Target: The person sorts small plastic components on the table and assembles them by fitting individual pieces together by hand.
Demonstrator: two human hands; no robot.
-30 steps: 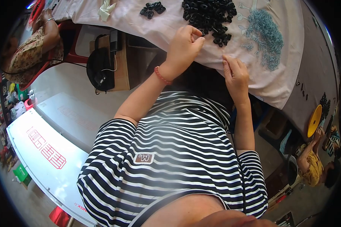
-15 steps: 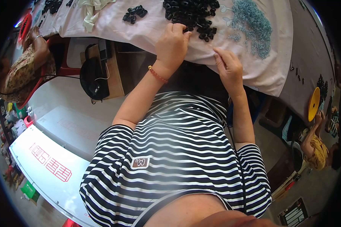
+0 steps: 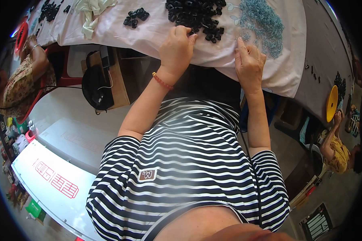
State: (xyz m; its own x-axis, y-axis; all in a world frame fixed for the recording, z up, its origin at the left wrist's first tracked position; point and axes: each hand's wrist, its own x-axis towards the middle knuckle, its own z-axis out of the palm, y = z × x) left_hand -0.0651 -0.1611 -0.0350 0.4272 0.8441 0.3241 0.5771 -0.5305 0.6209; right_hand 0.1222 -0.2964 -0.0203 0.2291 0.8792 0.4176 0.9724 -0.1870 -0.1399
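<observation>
My left hand (image 3: pixel 176 50), with a red bead bracelet at the wrist, is closed in a pinch at the front of a heap of small black plastic pieces (image 3: pixel 191 11). One black piece shows partly at its fingertips; the fingers hide most of it. Farther right, my right hand (image 3: pixel 250 64) rests its stretched index finger by the near left edge of a pile of small bluish metal springs (image 3: pixel 265 26). Its thumb lies a little apart from the index, and I see nothing between them. A smaller group of black pieces (image 3: pixel 136 18) lies to the left.
A pale pink cloth (image 3: pixel 149 38) covers the table, with a cream fabric bundle (image 3: pixel 88 20) on it. A black bag (image 3: pixel 96 90) hangs below. Another person's arm (image 3: pixel 38 60) is at the left; a person in yellow (image 3: pixel 336 150) sits right, near a yellow dish (image 3: pixel 332 103).
My right hand has moved right and away from my left hand, up to the springs, and its index finger has straightened. My left hand stays pinched by the black heap. The view has shifted slightly.
</observation>
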